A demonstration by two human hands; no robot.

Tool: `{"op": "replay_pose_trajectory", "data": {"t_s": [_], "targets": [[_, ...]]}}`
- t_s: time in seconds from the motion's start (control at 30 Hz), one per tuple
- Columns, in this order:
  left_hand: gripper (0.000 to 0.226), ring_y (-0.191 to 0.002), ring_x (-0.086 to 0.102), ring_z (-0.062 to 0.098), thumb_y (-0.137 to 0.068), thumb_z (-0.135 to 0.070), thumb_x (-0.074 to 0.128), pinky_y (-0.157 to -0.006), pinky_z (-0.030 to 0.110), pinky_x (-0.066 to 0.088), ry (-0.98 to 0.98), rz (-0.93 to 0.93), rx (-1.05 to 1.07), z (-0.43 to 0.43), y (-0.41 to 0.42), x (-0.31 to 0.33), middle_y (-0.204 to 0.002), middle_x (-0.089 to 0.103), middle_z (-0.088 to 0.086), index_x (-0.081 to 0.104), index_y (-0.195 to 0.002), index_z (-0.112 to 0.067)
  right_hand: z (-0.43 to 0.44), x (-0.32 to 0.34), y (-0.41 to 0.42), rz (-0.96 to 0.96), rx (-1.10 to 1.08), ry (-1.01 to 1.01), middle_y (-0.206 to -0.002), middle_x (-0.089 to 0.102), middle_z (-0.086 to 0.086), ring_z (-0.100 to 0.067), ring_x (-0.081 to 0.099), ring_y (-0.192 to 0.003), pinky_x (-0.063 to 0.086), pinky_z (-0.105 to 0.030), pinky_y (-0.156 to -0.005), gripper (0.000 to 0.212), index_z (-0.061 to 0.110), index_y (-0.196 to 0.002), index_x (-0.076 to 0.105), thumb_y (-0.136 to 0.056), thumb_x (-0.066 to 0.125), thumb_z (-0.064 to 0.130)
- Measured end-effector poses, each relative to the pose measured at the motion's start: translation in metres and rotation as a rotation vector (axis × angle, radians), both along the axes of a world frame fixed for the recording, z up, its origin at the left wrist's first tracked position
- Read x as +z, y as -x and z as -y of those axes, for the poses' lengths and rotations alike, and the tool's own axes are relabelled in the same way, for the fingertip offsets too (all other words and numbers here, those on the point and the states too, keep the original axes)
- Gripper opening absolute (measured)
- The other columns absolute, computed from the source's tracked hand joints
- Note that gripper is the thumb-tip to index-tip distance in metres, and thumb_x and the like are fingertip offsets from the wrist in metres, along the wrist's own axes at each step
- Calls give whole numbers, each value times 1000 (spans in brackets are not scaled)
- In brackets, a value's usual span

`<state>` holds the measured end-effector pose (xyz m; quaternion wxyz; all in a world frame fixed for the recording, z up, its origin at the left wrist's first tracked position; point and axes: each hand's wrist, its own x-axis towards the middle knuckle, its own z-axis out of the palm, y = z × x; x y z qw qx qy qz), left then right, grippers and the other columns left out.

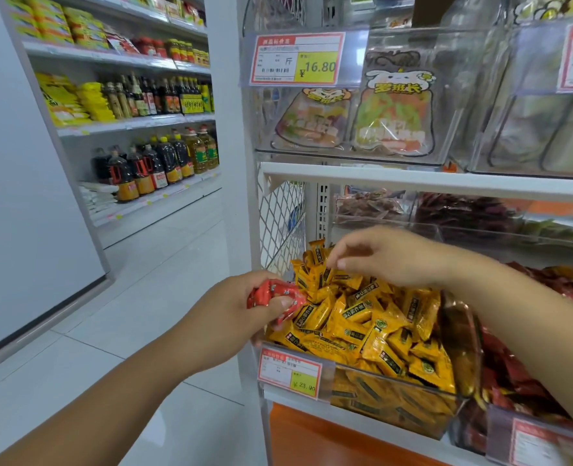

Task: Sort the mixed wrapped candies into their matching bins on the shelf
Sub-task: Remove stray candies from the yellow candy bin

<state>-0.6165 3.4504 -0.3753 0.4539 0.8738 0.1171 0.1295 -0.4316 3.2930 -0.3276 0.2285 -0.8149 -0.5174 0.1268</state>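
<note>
Red candies (275,296) sit clutched inside the left grip (231,314); right grip (389,257) hangs loose over yellow candies (372,326).

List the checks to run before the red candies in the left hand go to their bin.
1. Left hand grips the red wrapped candies: ok.
2. Matching red candy bin in view, right of the yellow candy bin: ok.
3. Path to the red candy bin free: not ok, the right hand hovers over the yellow candies.
4. Right hand holds nothing: cannot tell.
5. No red candies left among the yellow candies: cannot tell, only the top layer shows.
</note>
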Motion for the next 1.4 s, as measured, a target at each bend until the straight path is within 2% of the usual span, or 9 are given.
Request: {"op": "replay_pose_trajectory", "data": {"t_s": [0.17, 0.3, 0.63, 0.7, 0.8, 1.03, 1.2, 1.3, 1.4], "targets": [[12, -68, 67, 7, -93, -26, 60, -61, 26, 56, -79, -13, -50, -7, 9, -12, -85, 71, -11, 64, -100, -35, -55, -37, 7, 347, 330, 387, -142, 45, 10, -19, 26, -136, 17, -47, -117, 32, 42, -129, 54, -100, 45, 33], [7, -70, 64, 8, -92, -32, 61, -62, 30, 58, -132, -89, -129, -12, 10, -11, -85, 68, -14, 65, -96, -36, -67, -55, -3, 597, 269, 568, -156, 22, 6, -24, -3, -147, -7, -64, -113, 42, 56, -137, 36, -97, 44, 48], [11, -78, 69, 26, -90, -37, 63, -67, 38, 60, -25, -183, -206, -25, 18, -10, -92, 70, -10, 67, -100, -33, -9, -6, -46, 350, 70, 791, -150, 34, 5, -20, 30, -140, 24, -38, -116, 37, 40, -135, 52, -98, 47, 42], [12, -80, 69, 29, -90, -36, 63, -68, 40, 60, 20, -176, -198, -27, 21, -12, -92, 71, -10, 67, -100, -32, -11, 5, -46, 243, 42, 657, -121, 59, 13, -10, 55, -114, 41, -31, -100, 33, 29, -121, 64, -94, 55, 43], [10, -75, 68, 24, -90, -32, 64, -66, 37, 60, 45, -155, -186, -25, 21, -12, -88, 71, -10, 67, -100, -30, -48, -1, -31, 281, -18, 256, -95, 62, 12, -2, 57, -83, 44, -19, -72, 20, 22, -103, 65, -95, 56, 37], [9, -68, 67, 17, -92, -31, 62, -64, 32, 59, 26, -155, -169, -23, 17, -9, -87, 70, -13, 66, -100, -32, -118, -71, -9, 493, -141, 424, -103, 58, -7, -25, 57, -95, 46, -31, -75, 47, 9, -112, 59, -82, 67, 46], [8, -65, 64, 1, -93, -28, 61, -59, 22, 55, 16, -143, -165, -19, 17, -6, -81, 68, -19, 64, -99, -32, -106, -73, -8, 424, -112, 274, -101, 60, -7, -26, 57, -95, 44, -29, -71, 17, 18, -99, 62, -90, 58, 33], [7, -64, 64, 2, -93, -28, 61, -59, 22, 55, -2, -138, -154, -16, 17, -3, -82, 69, -16, 63, -97, -33, -86, -56, -5, 193, -98, 213, -84, 61, 0, -18, 57, -80, 41, -22, -60, 10, 21, -86, 61, -90, 62, 31], [9, -67, 64, 0, -94, -27, 60, -60, 25, 57, -31, -139, -148, -15, 15, -2, -84, 69, -16, 62, -96, -36, -53, -36, -8, -360, -194, -50, -80, 71, -1, -12, 64, -67, 50, -26, -65, 8, 15, -87, 68, -92, 62, 12]]}}
